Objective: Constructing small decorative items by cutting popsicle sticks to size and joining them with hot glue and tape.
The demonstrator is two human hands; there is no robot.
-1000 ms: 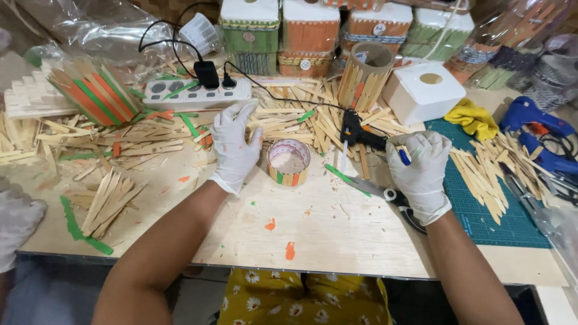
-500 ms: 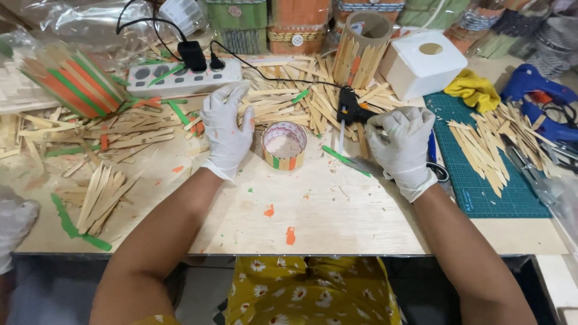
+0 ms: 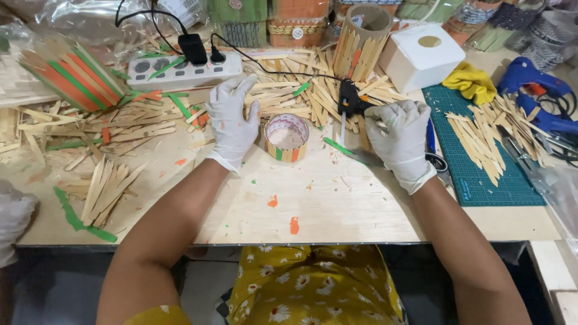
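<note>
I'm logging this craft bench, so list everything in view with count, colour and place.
Small stick-covered ring: one, tan with orange and green, centre, between the hands.
Glue gun: one, black, by the right hand.
Blue glue gun: one, far right.
Power strip: one, white, top left.
Loose craft sticks: many, tan, some green or orange, scattered.
Stick-covered cup: one, tan, top centre.
White box: one, top right.
Cutting mat: one, green, right.
Yellow cloth: one, right.
Left hand: white glove, beside the ring.
Right hand: white glove, at the glue gun.
</note>
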